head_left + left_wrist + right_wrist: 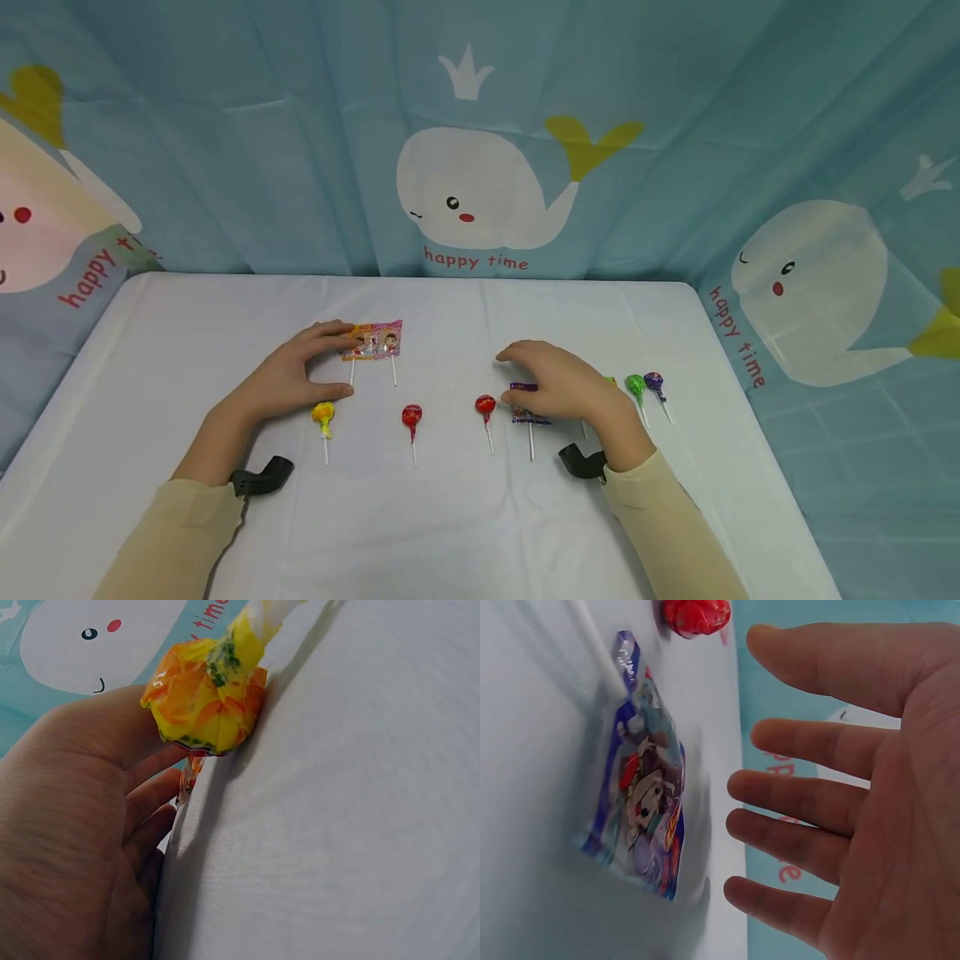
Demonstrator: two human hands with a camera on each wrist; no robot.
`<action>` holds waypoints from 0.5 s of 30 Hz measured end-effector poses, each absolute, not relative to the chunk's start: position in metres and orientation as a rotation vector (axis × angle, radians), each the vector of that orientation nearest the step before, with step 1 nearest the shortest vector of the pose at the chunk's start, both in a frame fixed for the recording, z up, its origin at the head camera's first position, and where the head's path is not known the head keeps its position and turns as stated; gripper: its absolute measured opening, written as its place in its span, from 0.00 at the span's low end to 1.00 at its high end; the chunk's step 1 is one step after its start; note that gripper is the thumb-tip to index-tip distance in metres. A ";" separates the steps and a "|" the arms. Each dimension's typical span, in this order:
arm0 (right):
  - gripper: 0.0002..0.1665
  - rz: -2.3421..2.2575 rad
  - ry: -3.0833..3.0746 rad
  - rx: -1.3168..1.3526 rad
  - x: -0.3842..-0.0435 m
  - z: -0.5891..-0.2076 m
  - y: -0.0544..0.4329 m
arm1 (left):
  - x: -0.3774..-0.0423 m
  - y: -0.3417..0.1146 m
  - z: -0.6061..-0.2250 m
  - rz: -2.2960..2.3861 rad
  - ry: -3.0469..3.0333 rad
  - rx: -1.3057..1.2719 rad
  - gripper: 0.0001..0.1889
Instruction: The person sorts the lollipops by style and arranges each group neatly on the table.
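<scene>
My left hand (300, 375) is spread at the back left, its fingertips overlapping an orange flat-wrapped lollipop (365, 348). Beside that one lies a pink flat-wrapped lollipop (390, 340). The thumb tip comes near the orange one's white stick, above a yellow lollipop (323, 412), whose wrapped head (206, 705) looms in front of the thumb in the left wrist view. My right hand (566, 383) hovers with extended, parted fingers over a purple flat-wrapped lollipop (649, 787), which it partly hides in the head view. Nothing sits between its fingers.
Two red lollipops, one at centre (412, 415) and one near the right thumb (485, 406), lie on the white-covered table (420, 533). Right of the right wrist are a green lollipop (635, 385) and a dark purple lollipop (654, 382). A blue whale-print curtain (315, 167) hangs behind.
</scene>
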State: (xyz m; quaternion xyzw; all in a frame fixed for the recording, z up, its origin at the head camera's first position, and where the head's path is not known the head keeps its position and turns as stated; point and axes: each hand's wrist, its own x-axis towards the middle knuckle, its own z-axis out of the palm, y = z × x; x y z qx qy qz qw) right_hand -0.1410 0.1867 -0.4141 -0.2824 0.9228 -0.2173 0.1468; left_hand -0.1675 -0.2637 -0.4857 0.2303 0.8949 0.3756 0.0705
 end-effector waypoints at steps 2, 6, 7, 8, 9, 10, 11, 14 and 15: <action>0.35 -0.614 2.661 -0.803 -0.138 -0.414 0.188 | -0.167 -0.264 -0.486 1.130 2.690 0.695 0.37; 0.35 -0.587 2.673 -0.783 -0.131 -0.415 0.191 | -0.167 -0.264 -0.487 1.123 2.690 0.692 0.37; 0.34 -0.583 2.677 -0.783 -0.130 -0.415 0.191 | -0.167 -0.264 -0.487 1.118 2.690 0.688 0.37; 0.34 -0.580 2.682 -0.785 -0.128 -0.415 0.192 | -0.167 -0.264 -0.487 1.115 2.689 0.684 0.37; 0.34 -0.578 2.686 -0.788 -0.127 -0.416 0.192 | -0.167 -0.264 -0.487 1.113 2.690 0.682 0.37; 0.35 -0.573 2.691 -0.791 -0.126 -0.416 0.193 | -0.167 -0.264 -0.486 1.113 2.691 0.680 0.37; 0.34 -0.567 2.696 -0.800 -0.125 -0.417 0.194 | -0.167 -0.265 -0.486 1.113 2.691 0.676 0.37; 0.34 -0.535 2.718 -0.811 -0.122 -0.418 0.197 | -0.168 -0.265 -0.486 1.126 2.688 0.680 0.37; 0.33 -0.528 2.722 -0.812 -0.121 -0.418 0.198 | -0.168 -0.265 -0.486 1.129 2.689 0.685 0.38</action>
